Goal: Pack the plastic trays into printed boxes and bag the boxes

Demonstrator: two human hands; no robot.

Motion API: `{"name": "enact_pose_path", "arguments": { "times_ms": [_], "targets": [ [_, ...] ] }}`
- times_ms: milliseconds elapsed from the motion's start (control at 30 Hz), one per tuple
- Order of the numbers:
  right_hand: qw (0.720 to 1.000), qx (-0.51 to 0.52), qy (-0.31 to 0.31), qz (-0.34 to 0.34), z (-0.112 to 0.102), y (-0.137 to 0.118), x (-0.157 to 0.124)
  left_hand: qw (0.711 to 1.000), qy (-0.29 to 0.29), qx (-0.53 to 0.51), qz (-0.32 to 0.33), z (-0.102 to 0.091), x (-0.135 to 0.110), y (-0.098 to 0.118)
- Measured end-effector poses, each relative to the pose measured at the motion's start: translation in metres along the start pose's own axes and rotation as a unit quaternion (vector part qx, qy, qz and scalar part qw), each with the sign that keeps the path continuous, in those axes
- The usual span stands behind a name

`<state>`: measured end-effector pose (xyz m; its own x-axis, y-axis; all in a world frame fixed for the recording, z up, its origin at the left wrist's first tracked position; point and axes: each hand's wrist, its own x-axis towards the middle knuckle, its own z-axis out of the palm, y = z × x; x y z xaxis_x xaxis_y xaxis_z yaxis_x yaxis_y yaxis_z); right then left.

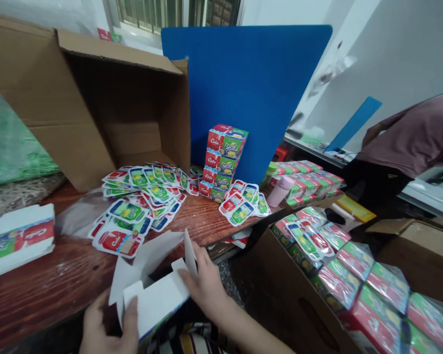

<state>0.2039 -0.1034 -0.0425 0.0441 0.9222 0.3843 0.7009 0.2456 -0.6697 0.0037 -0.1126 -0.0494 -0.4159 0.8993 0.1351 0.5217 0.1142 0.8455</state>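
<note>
Both my hands hold a small white cardboard box (158,295) with its flaps standing open, at the near edge of the wooden table (59,280). My left hand (109,327) grips the box's near left corner, thumb on top. My right hand (205,282) presses fingers on the right flap. Just beyond lies a heap of flat Cola and Sprite blister packs (140,201). A stack of three folded Cola/Sprite boxes (223,162) stands by the blue board.
A large open brown carton (96,108) lies on its side at the back left. Flat box blanks (18,241) sit at the left. A blue divider (251,88) stands behind. Wrapped box bundles (354,280) fill a carton on the right. Another person (409,137) bends at far right.
</note>
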Motion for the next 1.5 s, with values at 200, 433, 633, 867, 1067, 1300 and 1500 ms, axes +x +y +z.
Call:
{"name": "enact_pose_path", "arguments": {
  "times_ms": [200, 433, 633, 867, 1067, 1300, 1500],
  "targets": [
    [0.996, -0.056, -0.007, -0.064, -0.013, 0.001, -0.002, 0.964, 0.059, 0.007, 0.259, -0.008, -0.012, 0.031],
    [0.982, -0.143, -0.032, -0.121, -0.018, 0.000, -0.010, 0.938, -0.043, 0.106, 0.328, -0.017, -0.018, 0.020],
    [0.977, -0.140, -0.014, -0.163, -0.016, -0.005, -0.015, 0.952, -0.130, 0.074, 0.266, -0.018, -0.018, 0.018],
    [0.981, -0.116, -0.028, -0.154, -0.011, -0.007, -0.019, 0.962, -0.129, -0.053, 0.233, -0.011, -0.004, 0.011],
    [0.989, -0.035, -0.053, -0.130, -0.021, -0.012, -0.001, 0.961, -0.173, -0.181, 0.120, -0.013, 0.014, 0.014],
    [0.983, 0.063, -0.066, -0.157, -0.023, 0.008, 0.039, 0.957, -0.196, -0.164, 0.141, -0.018, 0.017, 0.023],
    [0.972, 0.176, -0.086, -0.126, -0.013, 0.017, 0.049, 0.933, -0.219, -0.089, 0.270, -0.019, 0.002, 0.021]
  ]
}}
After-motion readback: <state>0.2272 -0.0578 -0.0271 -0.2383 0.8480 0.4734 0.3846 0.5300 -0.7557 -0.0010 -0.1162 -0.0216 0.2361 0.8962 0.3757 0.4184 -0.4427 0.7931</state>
